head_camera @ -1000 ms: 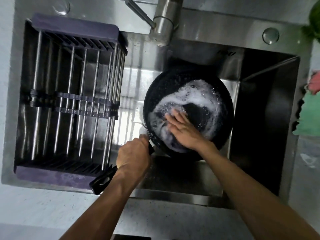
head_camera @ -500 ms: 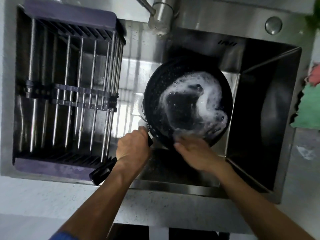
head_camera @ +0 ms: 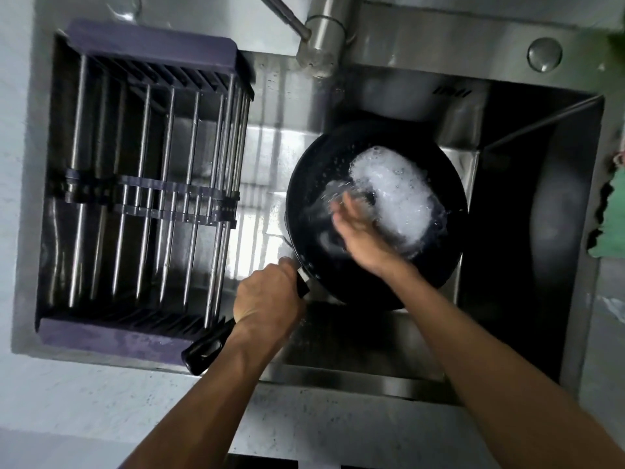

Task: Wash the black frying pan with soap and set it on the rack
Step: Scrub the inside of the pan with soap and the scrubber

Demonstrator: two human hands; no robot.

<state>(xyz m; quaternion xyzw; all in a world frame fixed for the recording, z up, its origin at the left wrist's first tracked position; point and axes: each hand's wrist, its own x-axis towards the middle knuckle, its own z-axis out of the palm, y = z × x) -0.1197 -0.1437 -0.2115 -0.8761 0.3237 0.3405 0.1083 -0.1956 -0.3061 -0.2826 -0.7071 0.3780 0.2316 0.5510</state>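
Our left hand (head_camera: 267, 299) is curled tight around the long black handle (head_camera: 206, 348) of the round black pan (head_camera: 375, 211). We hold the pan over the shiny steel sink (head_camera: 527, 204). Our right hand (head_camera: 363, 233) lies inside the pan with fingers stretched out, blurry, beside fluffy white soap foam (head_camera: 395, 198). At the sink's left sits the rack (head_camera: 145, 194), with thin metal bars and purple ends.

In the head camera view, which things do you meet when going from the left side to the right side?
Dish rack → left hand gripping the pan handle → black frying pan with the right hand inside it → foam → green cloth at the right edge.
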